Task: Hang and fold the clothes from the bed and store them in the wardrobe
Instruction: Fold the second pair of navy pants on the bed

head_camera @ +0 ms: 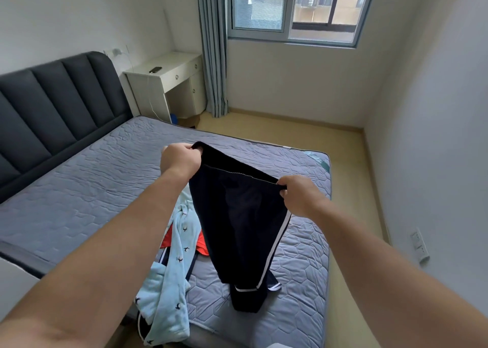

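Dark navy trousers [237, 223] with a white side stripe hang in the air above the bed [87, 189]. My left hand [181, 158] grips one end of the waistband and my right hand [298, 194] grips the other, stretching it between them. The trouser legs dangle down and their ends touch the mattress. Below my left arm a light blue garment [169, 268] with small dark bird prints lies on the bed, with a red-orange piece [202, 244] partly under it. No wardrobe is in view.
A dark padded headboard [52, 104] stands at the left. A white desk [169, 78] with a phone on it is in the far corner beside a grey-blue curtain [214, 57]. A strip of bare floor [343, 162] runs right of the bed.
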`<move>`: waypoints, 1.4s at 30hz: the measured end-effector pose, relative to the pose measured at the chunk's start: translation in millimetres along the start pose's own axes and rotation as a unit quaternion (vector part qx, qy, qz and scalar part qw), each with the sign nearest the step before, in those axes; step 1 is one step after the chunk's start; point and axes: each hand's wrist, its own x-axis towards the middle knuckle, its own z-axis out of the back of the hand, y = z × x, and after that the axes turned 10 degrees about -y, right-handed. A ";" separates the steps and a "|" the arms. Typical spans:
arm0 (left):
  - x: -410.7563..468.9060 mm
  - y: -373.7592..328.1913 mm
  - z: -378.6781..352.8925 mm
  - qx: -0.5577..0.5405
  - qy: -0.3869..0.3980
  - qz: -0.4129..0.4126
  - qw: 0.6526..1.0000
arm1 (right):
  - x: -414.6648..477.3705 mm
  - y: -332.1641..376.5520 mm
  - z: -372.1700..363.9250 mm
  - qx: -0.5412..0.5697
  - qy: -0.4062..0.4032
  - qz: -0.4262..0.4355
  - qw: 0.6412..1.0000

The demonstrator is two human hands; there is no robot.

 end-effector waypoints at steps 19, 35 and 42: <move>9.7 -45.4 16.2 -0.151 0.154 -0.175 0.961 | 44.3 7.8 84.8 -0.021 -0.140 -0.054 0.988; 35.9 -188.8 39.9 -0.011 0.050 -0.448 0.892 | 89.9 9.3 227.7 -0.022 -0.335 -0.010 0.942; 57.8 -197.8 28.4 -0.025 0.073 -0.424 0.902 | 71.3 -2.4 249.2 0.061 -0.228 -0.004 0.972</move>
